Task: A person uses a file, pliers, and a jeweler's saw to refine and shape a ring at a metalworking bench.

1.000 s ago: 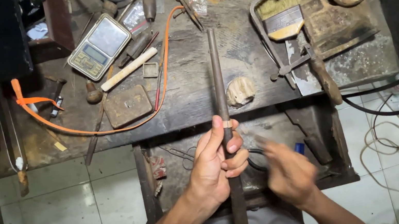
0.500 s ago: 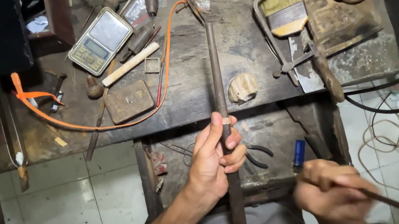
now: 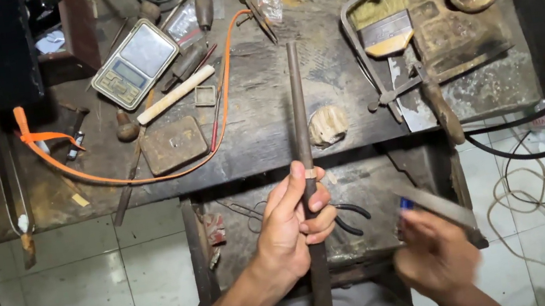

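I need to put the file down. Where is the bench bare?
Bare wood lies between the orange cord and the rod, and between the rod and the saw frame. The back left, around the scale, is crowded.

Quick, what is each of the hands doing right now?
Left hand: closed around a long dark tapered rod, which bears a thin ring.
Right hand: blurred, closed on a flat metal file.
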